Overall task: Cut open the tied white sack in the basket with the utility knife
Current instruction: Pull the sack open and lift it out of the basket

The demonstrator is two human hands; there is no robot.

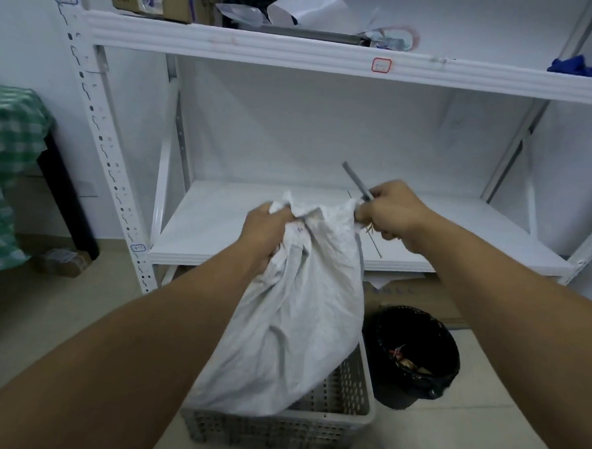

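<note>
Lower end of your slim grey utility knife (357, 180) hiding inside your right hand (392, 217); the rest sticking up past knuckles, blade hard to make out. Tie on sack lost in bunched cloth between your fists. Your left hand (270, 235) clenching gathered neck of crumpled white woven sack (296, 324). Right hand gripping knife, touching sack's top corner. Sack hanging below both hands, greyish and creased, bottom resting in grey perforated plastic basket (344, 395) under your forearms.
</note>
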